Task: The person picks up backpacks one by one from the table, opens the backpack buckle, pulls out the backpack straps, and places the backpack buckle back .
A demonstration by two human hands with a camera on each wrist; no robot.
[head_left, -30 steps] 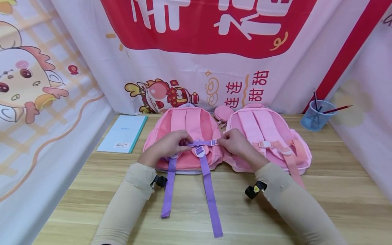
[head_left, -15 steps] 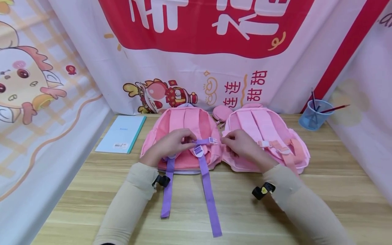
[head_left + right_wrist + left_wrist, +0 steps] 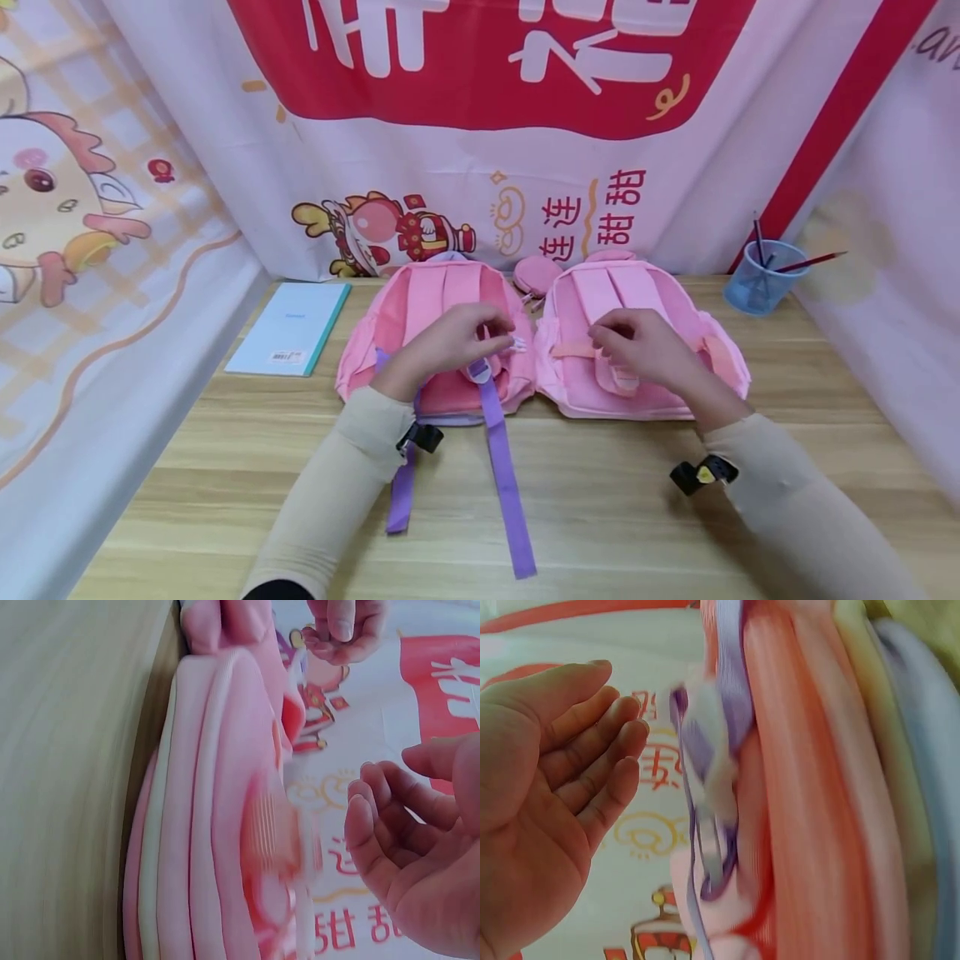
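Two pink backpacks lie side by side, their shoulder straps facing up. Over the left backpack (image 3: 375, 333) hovers my left hand (image 3: 457, 337), fingers loosely bent and nothing in them. Purple webbing (image 3: 506, 483) hangs from this pack toward me, and a small white buckle (image 3: 517, 342) shows just past the fingertips. In the left wrist view the hand (image 3: 547, 772) is apart from the purple strap (image 3: 735, 682). My right hand (image 3: 645, 346) is above the right backpack (image 3: 566, 312), near its peach strap (image 3: 618, 379). The right wrist view shows that palm (image 3: 427, 855) holding nothing; the peach strap there is blurred.
A light blue notebook (image 3: 288, 329) lies left of the packs. At the back right stands a blue mesh cup (image 3: 761, 283) with pencils. A round pink pouch (image 3: 536, 275) sits between the packs, and a printed curtain (image 3: 480, 192) rises behind the wooden table (image 3: 585, 500).
My left hand has let go of the purple strap and lifted slightly right. My right hand has left its buckle and moved right over the other backpack, whose peach straps look shifted.
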